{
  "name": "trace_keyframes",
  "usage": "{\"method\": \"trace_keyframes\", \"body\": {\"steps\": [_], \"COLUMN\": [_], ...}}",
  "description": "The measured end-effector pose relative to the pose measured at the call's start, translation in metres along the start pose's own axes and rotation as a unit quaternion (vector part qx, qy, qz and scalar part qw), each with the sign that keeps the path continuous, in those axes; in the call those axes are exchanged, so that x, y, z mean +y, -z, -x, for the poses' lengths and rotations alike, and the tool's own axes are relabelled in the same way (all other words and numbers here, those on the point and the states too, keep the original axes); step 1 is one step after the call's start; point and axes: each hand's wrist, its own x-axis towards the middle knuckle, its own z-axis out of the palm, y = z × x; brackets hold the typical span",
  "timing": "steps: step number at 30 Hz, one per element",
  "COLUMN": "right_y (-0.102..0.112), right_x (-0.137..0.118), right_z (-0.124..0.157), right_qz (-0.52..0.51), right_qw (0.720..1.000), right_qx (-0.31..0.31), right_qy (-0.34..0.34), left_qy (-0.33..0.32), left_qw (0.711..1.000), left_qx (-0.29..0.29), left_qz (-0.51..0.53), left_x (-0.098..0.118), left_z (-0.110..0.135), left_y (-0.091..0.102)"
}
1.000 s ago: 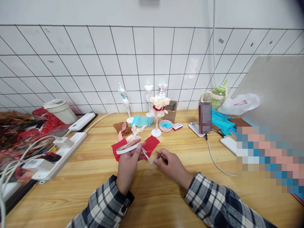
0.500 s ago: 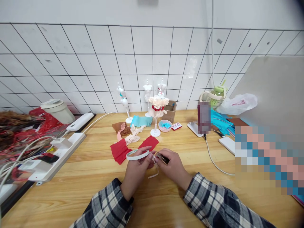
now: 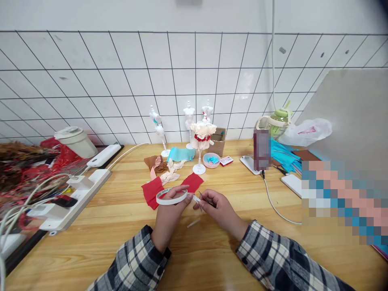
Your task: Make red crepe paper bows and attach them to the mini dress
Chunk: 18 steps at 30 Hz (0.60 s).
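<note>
My left hand (image 3: pixel 172 214) is closed on a narrow roll of white tape (image 3: pixel 163 201), whose ring stands out over the fingers. A short length of tape (image 3: pixel 196 198) runs from the roll to my right hand (image 3: pixel 218 211), which pinches its end. Tucked in the same right hand is a small dark metal tool with a thin tip (image 3: pixel 207 199); it looks like thread snips, but the fingers hide most of it. Below the hands is a loose white strip (image 3: pixel 193 223). Two pieces of red cloth (image 3: pixel 152 191) lie just beyond the left hand.
Several small white dress forms (image 3: pixel 159 128) stand at the back, the front one wearing a cream ruffled piece (image 3: pixel 203 131). Near it are a pink bowl (image 3: pixel 211 160), a cardboard box (image 3: pixel 218 142) and cloth scraps. A power strip (image 3: pixel 75 198) lies left, a phone (image 3: pixel 291 185) right.
My hands have moved slightly apart, and the tape roll has shifted left. The tape between them shows straighter now. The hanging tail now appears as a separate strip below the hands.
</note>
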Motion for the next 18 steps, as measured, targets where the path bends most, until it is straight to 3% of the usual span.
{"method": "trace_keyframes", "body": {"steps": [4, 8, 13, 18], "right_y": [-0.0042, -0.0026, 0.0015, 0.0018], "right_x": [0.0034, 0.0071, 0.0073, 0.0054], "right_z": [-0.0013, -0.0052, -0.0066, -0.004], "right_qz": [-0.081, -0.019, 0.057, 0.153], "right_qw": [0.995, 0.999, 0.998, 0.986], "right_qx": [-0.043, -0.003, 0.014, 0.061], "right_qy": [-0.039, -0.025, -0.034, 0.013], "left_qy": [0.086, 0.119, 0.106, 0.104], "left_qw": [0.988, 0.973, 0.975, 0.981], "left_qx": [-0.005, -0.048, -0.076, -0.068], "left_qz": [0.132, 0.19, 0.178, 0.146], "left_x": [-0.002, -0.002, -0.0031, -0.0008], "left_z": [0.0012, 0.0014, 0.0002, -0.0005], "left_y": [-0.0019, -0.0018, -0.0003, -0.0005]}}
